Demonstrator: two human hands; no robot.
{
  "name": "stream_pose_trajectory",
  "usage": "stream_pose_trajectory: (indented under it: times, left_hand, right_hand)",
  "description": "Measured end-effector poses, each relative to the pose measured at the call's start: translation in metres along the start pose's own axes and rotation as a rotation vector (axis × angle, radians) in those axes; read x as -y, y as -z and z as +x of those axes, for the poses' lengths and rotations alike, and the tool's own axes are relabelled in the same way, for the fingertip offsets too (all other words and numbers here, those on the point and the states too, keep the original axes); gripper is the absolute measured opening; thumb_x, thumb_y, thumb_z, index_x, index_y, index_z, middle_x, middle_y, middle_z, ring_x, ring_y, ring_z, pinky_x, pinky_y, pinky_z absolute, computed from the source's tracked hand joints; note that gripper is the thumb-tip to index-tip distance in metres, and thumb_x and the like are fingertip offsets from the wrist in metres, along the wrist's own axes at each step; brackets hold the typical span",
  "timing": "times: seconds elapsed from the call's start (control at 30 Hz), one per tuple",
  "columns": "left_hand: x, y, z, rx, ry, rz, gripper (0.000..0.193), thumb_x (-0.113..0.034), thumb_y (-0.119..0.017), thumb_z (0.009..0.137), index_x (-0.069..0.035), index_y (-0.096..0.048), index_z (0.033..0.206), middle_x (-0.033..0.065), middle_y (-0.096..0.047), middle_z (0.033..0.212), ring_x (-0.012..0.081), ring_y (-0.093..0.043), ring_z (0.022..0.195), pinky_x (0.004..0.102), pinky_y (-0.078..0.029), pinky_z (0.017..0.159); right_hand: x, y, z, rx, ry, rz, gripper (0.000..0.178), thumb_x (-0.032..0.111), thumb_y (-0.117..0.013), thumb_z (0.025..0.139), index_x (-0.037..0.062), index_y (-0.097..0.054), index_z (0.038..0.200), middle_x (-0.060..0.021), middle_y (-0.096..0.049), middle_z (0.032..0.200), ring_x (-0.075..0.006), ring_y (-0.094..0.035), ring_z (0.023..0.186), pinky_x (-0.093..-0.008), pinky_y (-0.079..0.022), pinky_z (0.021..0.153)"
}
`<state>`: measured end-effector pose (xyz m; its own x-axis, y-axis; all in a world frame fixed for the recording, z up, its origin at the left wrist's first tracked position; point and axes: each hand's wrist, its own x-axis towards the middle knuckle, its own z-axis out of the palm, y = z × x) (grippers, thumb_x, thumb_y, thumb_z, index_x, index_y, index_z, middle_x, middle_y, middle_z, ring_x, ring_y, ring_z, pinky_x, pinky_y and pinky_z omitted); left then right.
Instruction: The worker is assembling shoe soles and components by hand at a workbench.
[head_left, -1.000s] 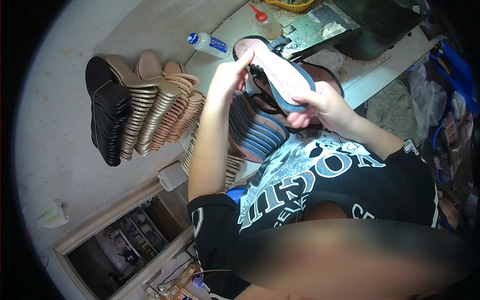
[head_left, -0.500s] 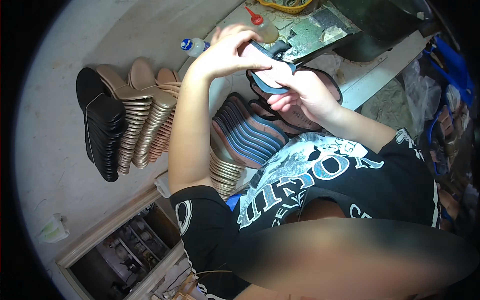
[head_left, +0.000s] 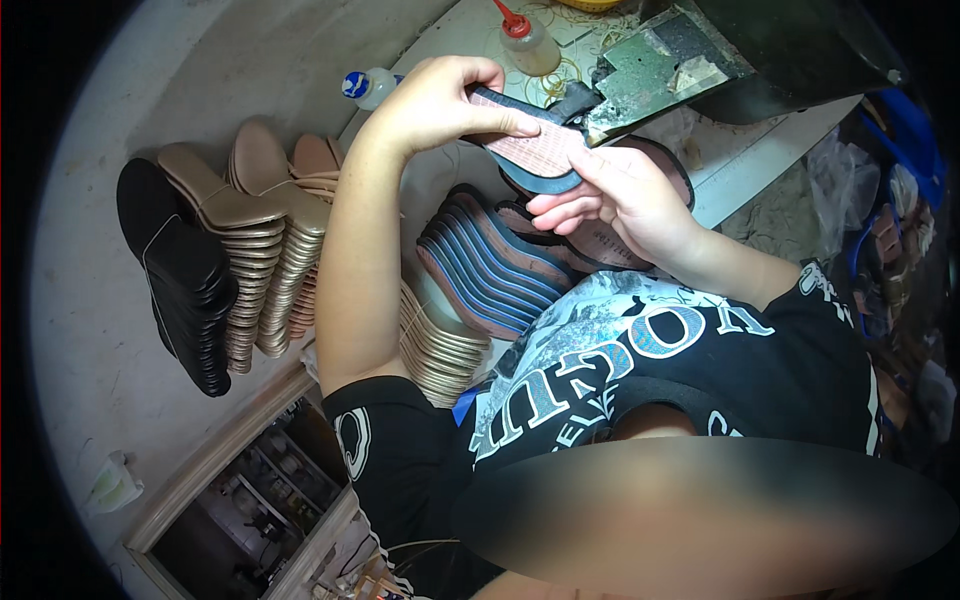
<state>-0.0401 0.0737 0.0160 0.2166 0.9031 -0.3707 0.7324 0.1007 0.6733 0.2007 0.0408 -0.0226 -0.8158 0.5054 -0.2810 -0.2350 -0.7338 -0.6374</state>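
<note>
Above the worktable I hold a sandal sole with a pinkish patterned face and a dark, bluish edge. My left hand is closed round its far left part, thumb pressed on the face and fingers hidden beneath. My right hand pinches the near right end, thumb on top and the other fingers curled below. A small black piece shows just beyond the sole; whether it is joined to it I cannot tell. Below my hands stands a row of stacked soles with blue and dark edges, beside more dark-rimmed pink soles.
At the back are a red-tipped squeeze bottle, a blue-capped bottle and a green metal plate. Tied stacks of black soles and gold soles stand at left. Plastic bags lie at right.
My left hand's fingers, raised and blurred before, have come down round the sole. The sole's pink face now shows more fully. The whole view has shifted slightly.
</note>
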Motion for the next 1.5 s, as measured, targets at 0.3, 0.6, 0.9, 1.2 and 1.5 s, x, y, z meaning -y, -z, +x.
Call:
stream_pose_trajectory:
  times: [0.3,0.6,0.9,1.2,1.5]
  left_hand:
    - [-0.006,-0.003,-0.017,-0.077,0.057,0.108,0.056,-0.054,-0.077,0.063,-0.002,-0.059,0.069,0.0066,-0.054,0.057,0.0158,-0.052,0.054,0.0310,-0.042,0.053]
    - [-0.014,0.000,-0.022,-0.160,0.027,0.160,0.057,-0.054,-0.078,0.062,-0.001,-0.064,0.077,0.0091,-0.058,0.061,0.0176,-0.057,0.057,0.0322,-0.044,0.055]
    - [0.000,-0.014,-0.029,-0.048,0.098,-0.054,0.050,-0.048,-0.074,0.072,-0.002,-0.058,0.065,0.0020,-0.046,0.053,0.0096,-0.042,0.051,0.0282,-0.034,0.048]
    - [-0.016,-0.026,-0.042,-0.001,0.182,-0.316,0.046,-0.039,-0.071,0.080,0.000,-0.055,0.061,-0.0023,-0.043,0.053,0.0060,-0.038,0.052,0.0261,-0.030,0.046]
    - [-0.018,-0.039,-0.051,0.045,0.262,-0.412,0.045,-0.041,-0.067,0.085,-0.007,-0.054,0.058,-0.0071,-0.045,0.053,0.0026,-0.035,0.047,0.0227,-0.028,0.042]
  right_hand:
    - [0.000,0.001,0.001,-0.027,0.007,-0.029,0.046,0.032,-0.041,0.100,-0.0105,-0.055,0.110,-0.0237,-0.066,0.094,-0.0222,-0.068,0.080,-0.0293,-0.056,0.073]
    - [-0.004,0.006,0.001,0.012,-0.023,0.114,0.045,0.032,-0.041,0.100,-0.0104,-0.055,0.109,-0.0245,-0.066,0.095,-0.0243,-0.068,0.082,-0.0335,-0.056,0.077]
    - [-0.004,0.006,0.001,0.018,0.014,-0.047,0.044,0.029,-0.040,0.100,-0.0111,-0.055,0.111,-0.0257,-0.065,0.099,-0.0285,-0.068,0.087,-0.0349,-0.053,0.084]
    - [0.001,0.010,0.001,0.023,-0.009,-0.053,0.044,0.027,-0.041,0.099,-0.0132,-0.056,0.107,-0.0268,-0.065,0.097,-0.0285,-0.068,0.086,-0.0336,-0.054,0.081]
    - [0.003,0.006,0.002,0.022,-0.041,-0.056,0.043,0.030,-0.047,0.097,-0.0107,-0.059,0.101,-0.0230,-0.067,0.094,-0.0259,-0.069,0.083,-0.0308,-0.055,0.075]
